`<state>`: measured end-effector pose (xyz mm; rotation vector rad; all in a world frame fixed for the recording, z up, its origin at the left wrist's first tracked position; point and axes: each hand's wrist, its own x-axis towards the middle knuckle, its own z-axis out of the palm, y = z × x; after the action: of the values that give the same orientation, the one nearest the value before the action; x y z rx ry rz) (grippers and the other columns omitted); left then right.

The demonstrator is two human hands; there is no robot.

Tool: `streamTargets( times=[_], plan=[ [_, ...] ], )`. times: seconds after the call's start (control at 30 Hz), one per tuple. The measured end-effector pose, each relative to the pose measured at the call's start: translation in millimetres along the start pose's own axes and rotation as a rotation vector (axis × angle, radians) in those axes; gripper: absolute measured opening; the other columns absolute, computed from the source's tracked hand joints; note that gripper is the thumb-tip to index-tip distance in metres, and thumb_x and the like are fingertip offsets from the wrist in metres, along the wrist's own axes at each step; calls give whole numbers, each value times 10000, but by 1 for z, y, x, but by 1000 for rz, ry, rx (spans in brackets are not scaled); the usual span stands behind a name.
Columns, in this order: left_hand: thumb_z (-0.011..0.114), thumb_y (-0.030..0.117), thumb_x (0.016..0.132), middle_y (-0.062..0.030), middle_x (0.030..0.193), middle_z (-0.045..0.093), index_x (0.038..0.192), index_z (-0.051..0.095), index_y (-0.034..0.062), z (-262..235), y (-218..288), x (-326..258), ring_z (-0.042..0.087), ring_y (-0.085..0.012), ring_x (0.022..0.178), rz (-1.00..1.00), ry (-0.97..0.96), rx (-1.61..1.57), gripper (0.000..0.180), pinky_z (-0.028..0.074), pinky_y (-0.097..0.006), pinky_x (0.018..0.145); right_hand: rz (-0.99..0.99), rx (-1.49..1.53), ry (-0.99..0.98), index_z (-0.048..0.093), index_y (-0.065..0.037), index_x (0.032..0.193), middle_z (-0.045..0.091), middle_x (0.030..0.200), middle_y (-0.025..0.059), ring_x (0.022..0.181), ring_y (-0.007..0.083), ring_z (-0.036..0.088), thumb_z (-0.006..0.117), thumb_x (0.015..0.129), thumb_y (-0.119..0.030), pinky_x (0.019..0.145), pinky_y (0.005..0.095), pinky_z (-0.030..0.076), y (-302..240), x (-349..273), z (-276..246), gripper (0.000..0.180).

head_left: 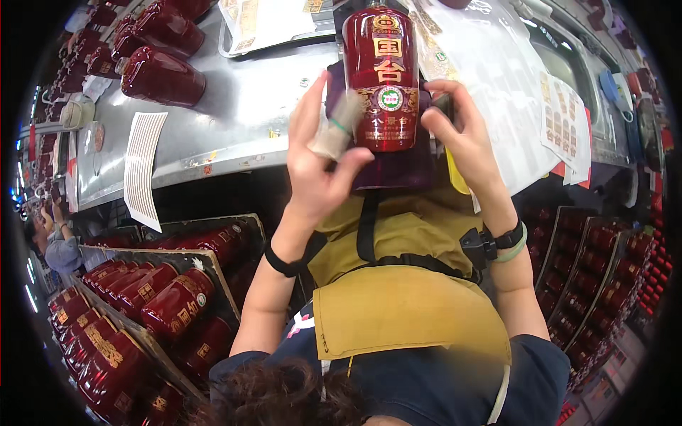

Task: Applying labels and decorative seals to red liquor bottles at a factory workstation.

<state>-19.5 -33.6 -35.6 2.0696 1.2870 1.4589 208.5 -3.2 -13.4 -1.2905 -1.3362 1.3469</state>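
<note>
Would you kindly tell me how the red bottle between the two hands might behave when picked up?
The red bottle may be slippery, since its surface looks smooth and glossy. It is probably stiff and perhaps breakable, as it shines like glass. Its broad body suggests some heft, though I cannot tell how full it is.

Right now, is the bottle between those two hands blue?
No, the bottle between the left hand and the right hand is deep red, with gold lettering and a round green-and-white mark.
</note>
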Motion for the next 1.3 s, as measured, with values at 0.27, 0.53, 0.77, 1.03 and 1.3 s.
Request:
streamTargets(
  times=[0.27,0.53,0.77,1.03,1.3],
  plan=[
    [914,123,661,-207,1459,586,1260,715,-4,12,0,-24,559,-385,1328,48,18,201,643,443,-465,1104,-1063,-608,12,764,-63,937,752,954,65,890,229,681,734,766,38,811,343,541,-7,-9,-3,201],
    [875,4,665,-191,1457,576,1406,586,-36,24,6,-4,583,-337,1287,-55,33,42,796,472,-423,1081,-892,-638,212,743,-82,1014,727,918,82,836,279,656,753,814,-31,750,378,520,-38,37,-3,206],
    [861,18,708,-238,1503,510,1455,508,-71,20,10,1,559,-366,1331,-103,-1,90,830,471,-422,1100,-1108,-679,-113,760,-146,989,736,899,-2,773,195,621,736,775,-91,755,329,487,-34,6,10,223],
    [812,-65,729,-236,1498,507,1394,592,-30,20,13,-2,548,-408,1330,-79,-27,45,701,485,-449,1078,-923,-548,436,745,-53,997,750,954,54,836,217,656,803,794,28,759,317,526,-50,34,-19,226],
    [779,-17,766,-258,1497,494,1385,610,27,24,23,7,533,-459,1322,169,-39,387,643,468,-508,1086,-795,-452,428,739,-41,1007,744,940,57,844,226,659,789,804,43,759,325,531,-49,30,-15,225]
  ],
)
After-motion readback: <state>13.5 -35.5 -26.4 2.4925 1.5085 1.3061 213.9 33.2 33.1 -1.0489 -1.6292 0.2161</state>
